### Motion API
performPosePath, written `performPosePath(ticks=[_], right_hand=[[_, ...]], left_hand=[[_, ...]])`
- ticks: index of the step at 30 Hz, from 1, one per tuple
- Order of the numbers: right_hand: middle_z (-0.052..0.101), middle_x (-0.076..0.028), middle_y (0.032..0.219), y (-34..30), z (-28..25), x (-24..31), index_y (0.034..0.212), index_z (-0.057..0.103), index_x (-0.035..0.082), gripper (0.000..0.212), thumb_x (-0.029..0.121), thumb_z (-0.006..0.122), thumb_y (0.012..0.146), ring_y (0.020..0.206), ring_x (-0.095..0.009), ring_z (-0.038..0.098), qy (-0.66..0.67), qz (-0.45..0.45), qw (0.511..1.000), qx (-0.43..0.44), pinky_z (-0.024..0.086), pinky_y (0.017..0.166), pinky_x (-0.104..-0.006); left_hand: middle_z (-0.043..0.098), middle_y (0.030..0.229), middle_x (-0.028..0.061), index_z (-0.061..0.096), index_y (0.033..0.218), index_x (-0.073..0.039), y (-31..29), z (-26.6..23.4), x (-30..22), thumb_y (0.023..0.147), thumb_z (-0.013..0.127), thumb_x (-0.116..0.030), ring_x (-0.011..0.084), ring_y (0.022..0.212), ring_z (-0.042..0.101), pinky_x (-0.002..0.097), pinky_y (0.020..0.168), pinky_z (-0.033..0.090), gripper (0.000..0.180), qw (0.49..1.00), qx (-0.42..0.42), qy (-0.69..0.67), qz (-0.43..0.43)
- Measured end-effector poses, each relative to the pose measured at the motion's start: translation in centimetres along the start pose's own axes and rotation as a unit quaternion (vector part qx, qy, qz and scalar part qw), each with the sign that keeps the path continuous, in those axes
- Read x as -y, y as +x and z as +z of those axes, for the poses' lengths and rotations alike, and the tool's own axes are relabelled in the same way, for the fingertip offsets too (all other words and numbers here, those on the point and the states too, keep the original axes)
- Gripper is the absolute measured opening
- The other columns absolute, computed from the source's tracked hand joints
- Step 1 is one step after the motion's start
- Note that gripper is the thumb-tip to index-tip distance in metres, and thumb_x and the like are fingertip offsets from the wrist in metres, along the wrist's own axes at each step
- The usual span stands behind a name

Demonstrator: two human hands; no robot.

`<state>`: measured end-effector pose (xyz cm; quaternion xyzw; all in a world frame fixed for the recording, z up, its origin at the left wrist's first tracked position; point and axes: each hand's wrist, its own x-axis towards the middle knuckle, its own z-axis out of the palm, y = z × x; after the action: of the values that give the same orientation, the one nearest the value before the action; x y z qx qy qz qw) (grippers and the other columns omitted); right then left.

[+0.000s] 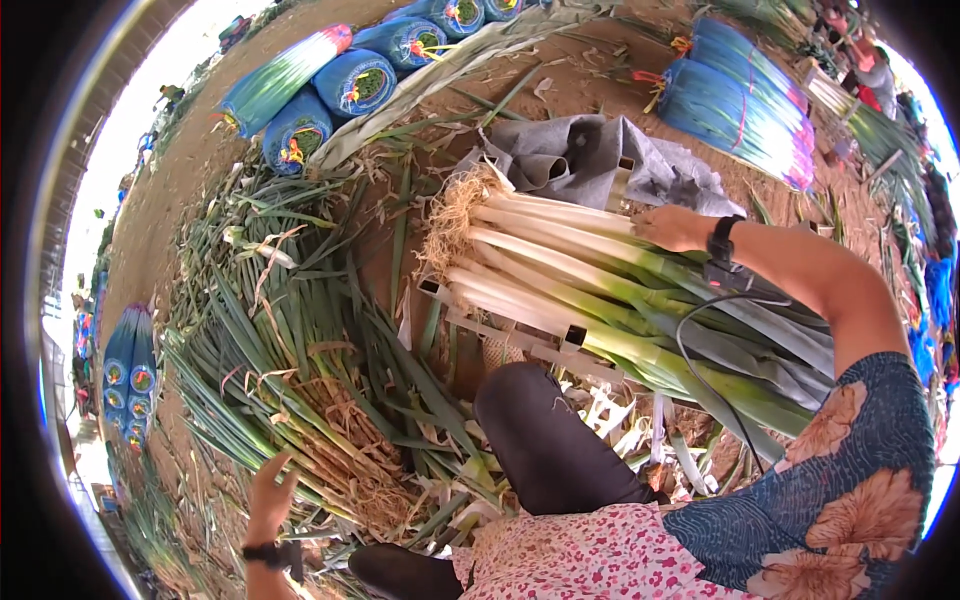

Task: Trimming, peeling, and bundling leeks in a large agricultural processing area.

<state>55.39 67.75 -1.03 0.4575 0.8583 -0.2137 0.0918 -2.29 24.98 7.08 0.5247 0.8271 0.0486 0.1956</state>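
Trimmed leeks [560, 265] lie side by side on a low metal rack [530, 340], white stalks and roots to the left, green leaves to the right. At their far edge my right hand [672, 228] has its fingers curled round a leek's stalk; the fingertips are partly hidden. My left hand [270, 495] is low at the left with nothing in it, its fingers apart. Beside it, a large heap of untrimmed leeks [300, 400] lies on the ground, with brown roots and dry leaves toward me.
Grey cloth [600, 160] is bunched behind the rack. Blue-wrapped bundles [735, 105] lie at the far right, with more wrapped bundles [355, 82] at the far left. Peeled scraps [610, 415] cover the ground by my knee [550, 440]. A black cable [690, 345] hangs from my right wrist across the leaves.
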Motion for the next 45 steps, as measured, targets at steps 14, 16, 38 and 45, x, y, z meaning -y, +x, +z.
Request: performPosePath(ticks=[14, 16, 38, 45], right_hand=[[0.064, -0.018, 0.094, -0.8, 2.7, 3.4, 0.105, 0.063, 0.007, 0.042, 0.027, 0.066, 0.068, 0.091, -0.032, 0.061, 0.073, 0.049, 0.987, -0.136, 0.046, 0.080, -0.0394], [0.064, -0.018, 0.094, 0.0, 3.5, 2.4, 0.104, 0.063, 0.006, 0.042, 0.028, 0.067, 0.068, 0.090, -0.031, 0.061, 0.075, 0.041, 0.986, -0.140, 0.046, 0.080, -0.0390], [0.057, -0.020, 0.115, 0.8, 4.7, 2.7, 0.127, 0.048, 0.014, 0.046, 0.035, 0.046, 0.087, 0.107, -0.036, 0.054, 0.014, 0.051, 0.997, -0.053, 0.041, 0.092, -0.0433], [0.056, -0.021, 0.111, 4.3, 6.2, -0.8, 0.106, 0.059, -0.002, 0.030, 0.010, 0.045, 0.081, 0.106, -0.034, 0.051, -0.047, -0.140, 0.989, -0.023, 0.039, 0.094, -0.0395]], left_hand=[[0.048, 0.123, 0.0236, 0.047, 0.127, -0.005, -31.3, 7.7, 17.1, 0.090, 0.050, -0.021, 0.0389, 0.107, 0.049, 0.0470, 0.086, 0.044, 0.041, 0.940, 0.008, -0.057, -0.337], [0.049, 0.122, 0.0229, 0.048, 0.126, -0.004, -30.9, 11.1, 18.4, 0.090, 0.050, -0.021, 0.0375, 0.106, 0.050, 0.0458, 0.086, 0.044, 0.040, 0.938, -0.010, -0.092, -0.333], [0.061, 0.106, 0.0181, 0.056, 0.110, 0.005, -23.8, 20.6, 12.1, 0.084, 0.050, -0.012, 0.0282, 0.101, 0.056, 0.0352, 0.090, 0.041, 0.032, 0.892, -0.161, -0.281, -0.316], [0.060, 0.102, 0.0183, 0.054, 0.115, 0.003, -22.6, 14.1, 9.9, 0.088, 0.048, -0.022, 0.0255, 0.094, 0.057, 0.0342, 0.084, 0.043, 0.037, 0.903, -0.260, -0.226, -0.257]])
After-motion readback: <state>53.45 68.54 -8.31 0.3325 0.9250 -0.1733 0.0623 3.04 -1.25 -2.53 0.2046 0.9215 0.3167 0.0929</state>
